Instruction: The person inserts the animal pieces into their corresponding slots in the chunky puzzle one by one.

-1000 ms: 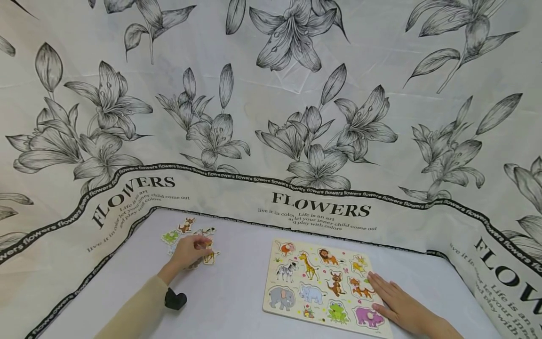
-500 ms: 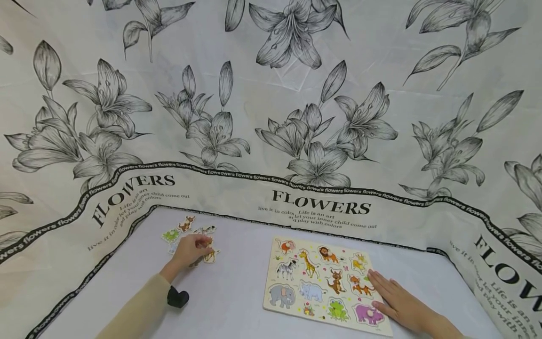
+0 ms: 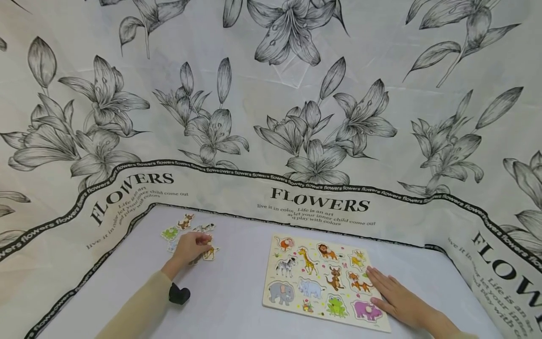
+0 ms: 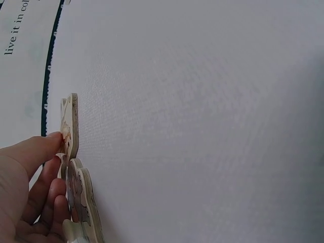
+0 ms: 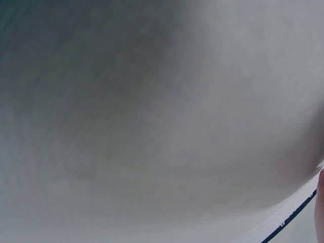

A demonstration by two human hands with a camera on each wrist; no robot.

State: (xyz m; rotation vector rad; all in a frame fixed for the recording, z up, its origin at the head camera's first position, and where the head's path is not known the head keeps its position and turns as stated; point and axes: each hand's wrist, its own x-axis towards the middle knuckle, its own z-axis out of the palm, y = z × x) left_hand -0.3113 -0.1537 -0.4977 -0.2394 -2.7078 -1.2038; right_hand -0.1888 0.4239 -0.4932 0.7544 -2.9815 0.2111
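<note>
Over a cluster of loose wooden animal pieces at the left, my left hand [image 3: 191,248] pinches a puzzle piece [image 4: 71,124] between thumb and fingertips. A giraffe piece [image 3: 210,254] shows just below those fingertips in the head view. Around the hand lie a kangaroo piece [image 3: 185,221], a green frog piece [image 3: 170,233] and a zebra piece [image 3: 206,228]; others are partly hidden under it. My right hand [image 3: 398,299] lies with fingers extended on the right edge of a wooden animal puzzle board [image 3: 296,280]. Only a sliver of that hand appears in the right wrist view.
The table has a white cover [image 3: 237,292] with a black lettered border along the back. Behind it hangs a flower-printed cloth [image 3: 237,197]. A black heart-shaped object [image 3: 179,294] is beside the left sleeve [image 3: 135,310].
The head view has shifted slightly, so the scene sits a little higher. The left hand stays over the loose pieces, and the right hand stays at the board's edge.
</note>
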